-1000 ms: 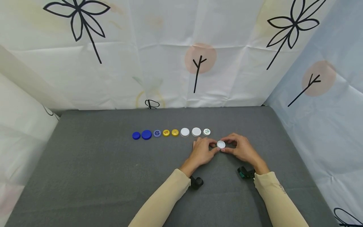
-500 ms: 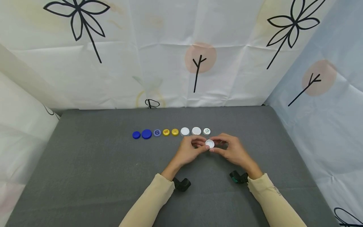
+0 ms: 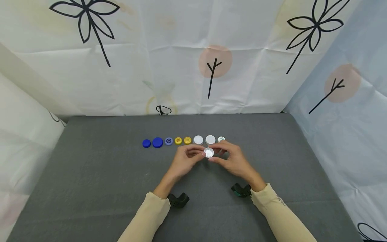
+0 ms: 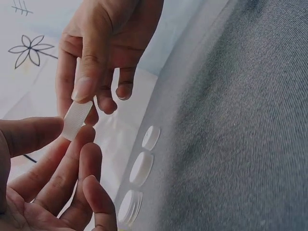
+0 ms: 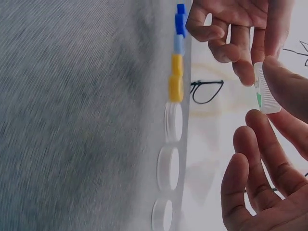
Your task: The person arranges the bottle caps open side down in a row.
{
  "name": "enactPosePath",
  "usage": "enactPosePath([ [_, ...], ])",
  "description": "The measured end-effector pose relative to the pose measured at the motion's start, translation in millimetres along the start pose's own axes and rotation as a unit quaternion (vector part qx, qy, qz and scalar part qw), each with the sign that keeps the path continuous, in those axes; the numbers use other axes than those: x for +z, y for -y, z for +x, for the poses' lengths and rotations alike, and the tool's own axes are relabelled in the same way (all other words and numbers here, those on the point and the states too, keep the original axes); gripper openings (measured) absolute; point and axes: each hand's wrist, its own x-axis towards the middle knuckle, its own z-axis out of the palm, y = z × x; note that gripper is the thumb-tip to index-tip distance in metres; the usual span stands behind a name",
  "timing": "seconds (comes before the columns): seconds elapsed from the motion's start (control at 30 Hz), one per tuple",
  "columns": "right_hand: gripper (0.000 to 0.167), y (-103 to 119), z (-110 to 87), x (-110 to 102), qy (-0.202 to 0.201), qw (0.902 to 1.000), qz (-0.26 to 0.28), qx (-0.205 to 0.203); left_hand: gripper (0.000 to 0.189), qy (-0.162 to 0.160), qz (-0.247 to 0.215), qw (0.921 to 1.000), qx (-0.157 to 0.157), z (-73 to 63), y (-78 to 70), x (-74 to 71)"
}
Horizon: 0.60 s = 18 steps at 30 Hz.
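A small white ribbed bottle cap [image 3: 208, 152] is up off the table between both hands, its hollow side facing the head camera. My left hand [image 3: 185, 160] pinches its left edge between thumb and fingers. From the other side my right hand [image 3: 232, 159] pinches it too, other fingers loosely bent. In the right wrist view, a green mark shows on the outer face of the cap [image 5: 266, 91]. Just behind the hands lie two plain white caps [image 3: 210, 139] and a white cap with green print [image 3: 221, 138], partly hidden by the right hand.
The row of caps continues leftward with two yellow caps [image 3: 178, 140], a light blue cap [image 3: 168, 141] and two dark blue caps [image 3: 157, 142]. All lie on a grey cloth-covered table [image 3: 99, 181]. Printed white cloth [image 3: 175, 60] hangs behind it and at both sides.
Both hands have moved left along the row, carrying the white cap with them. The caps in the row have stayed put; the right hand now partly covers the printed one.
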Motion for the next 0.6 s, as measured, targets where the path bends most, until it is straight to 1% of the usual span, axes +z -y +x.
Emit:
enactPosePath([
  [0.07, 0.035, 2.2, 1.4, 1.4, 0.002, 0.9998, 0.015, 0.015, 0.017, -0.009, -0.002, 1.0, 0.002, -1.3, 0.0, -2.3],
  [0.17, 0.03, 5.7, 3.2, 2.8, 0.004, 0.9979, 0.043, 0.047, 0.017, -0.02, -0.007, 0.9997, 0.01, -3.0, -0.2, -5.9],
  [0.23, 0.027, 8.0, 4.7, 3.8, 0.001, 0.9958, 0.061, 0.068, 0.018, -0.023, -0.009, 0.9996, 0.016, -4.3, -0.9, -9.2],
  [0.33, 0.022, 10.6, 7.2, 6.3, -0.002, 0.9926, 0.082, 0.089, 0.02, -0.025, -0.006, 0.9995, 0.02, -6.0, -2.2, -13.6],
  [0.47, 0.019, 11.1, 10.2, 11.9, -0.008, 0.9923, 0.089, 0.086, 0.021, -0.027, 0.003, 0.9993, 0.026, -6.8, -2.5, -18.2],
  [0.6, 0.018, 10.7, 13.4, 19.3, -0.024, 0.9929, 0.097, 0.065, 0.019, -0.038, 0.008, 0.9989, 0.024, -6.1, -1.7, -21.5],
])
